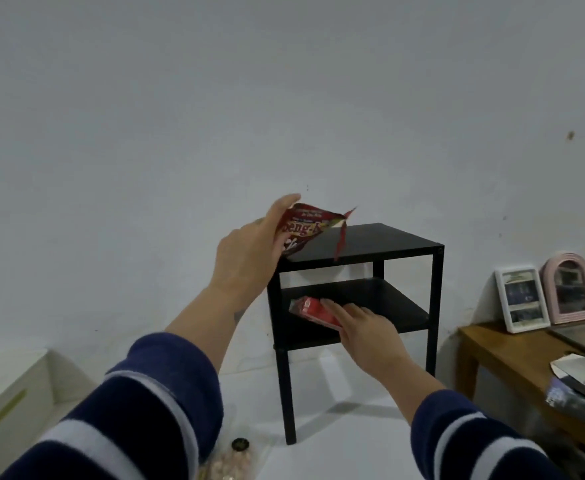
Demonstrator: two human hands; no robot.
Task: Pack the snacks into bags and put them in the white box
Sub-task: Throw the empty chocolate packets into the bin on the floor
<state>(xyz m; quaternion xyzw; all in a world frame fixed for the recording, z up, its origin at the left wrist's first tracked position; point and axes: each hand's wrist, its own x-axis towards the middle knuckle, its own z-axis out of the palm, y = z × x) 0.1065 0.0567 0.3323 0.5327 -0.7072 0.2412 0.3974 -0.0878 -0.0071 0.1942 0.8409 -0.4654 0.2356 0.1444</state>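
On the black side table's (381, 237) lower shelf, my right hand (363, 327) lies with straight fingers on the red snack pack (313, 311), its long axis running toward me; my left hand (249, 251) grips a dark-red wrapper (305, 226) above the top.

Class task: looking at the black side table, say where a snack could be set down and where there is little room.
The black side table top is bare from the left hand and its dark red snack packet to the right edge. The lower shelf is free right of the red packet under the right hand; its left front is crowded.
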